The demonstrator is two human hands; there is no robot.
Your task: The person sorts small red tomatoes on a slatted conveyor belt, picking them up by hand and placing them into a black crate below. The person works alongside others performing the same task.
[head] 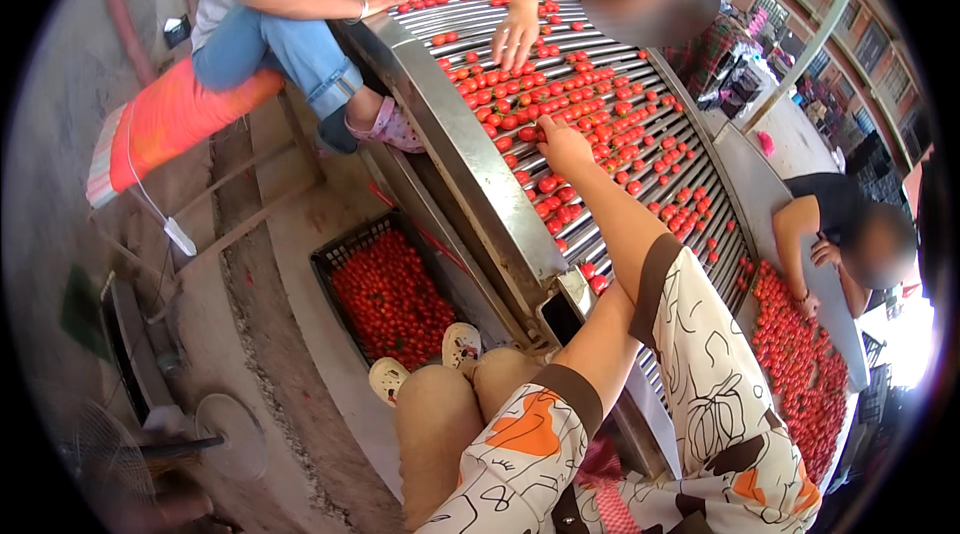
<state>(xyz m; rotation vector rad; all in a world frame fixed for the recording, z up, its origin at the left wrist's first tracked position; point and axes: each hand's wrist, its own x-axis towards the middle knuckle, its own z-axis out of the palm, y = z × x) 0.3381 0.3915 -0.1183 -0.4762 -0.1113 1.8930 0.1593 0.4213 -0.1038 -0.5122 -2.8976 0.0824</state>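
My right hand [566,149] reaches over a metal roller conveyor [600,234] covered with small red tomatoes [570,110]. Its fingertips are bent down at the tomatoes near the middle of the rollers; whether they grip one cannot be told. My left forearm runs beneath the right one, and the left hand is hidden behind the right forearm and sleeve. A person's hand [516,37] touches tomatoes just beyond mine. Another person's hand [384,1] rests on the metal edge at the upper left.
A black plastic crate [324,264] full of tomatoes stands on the floor beside my feet. A dark phone [561,318] lies by the conveyor frame [480,181]. A cushioned bench [187,121] is at left. A third person leans over a tomato pile [799,361] at right.
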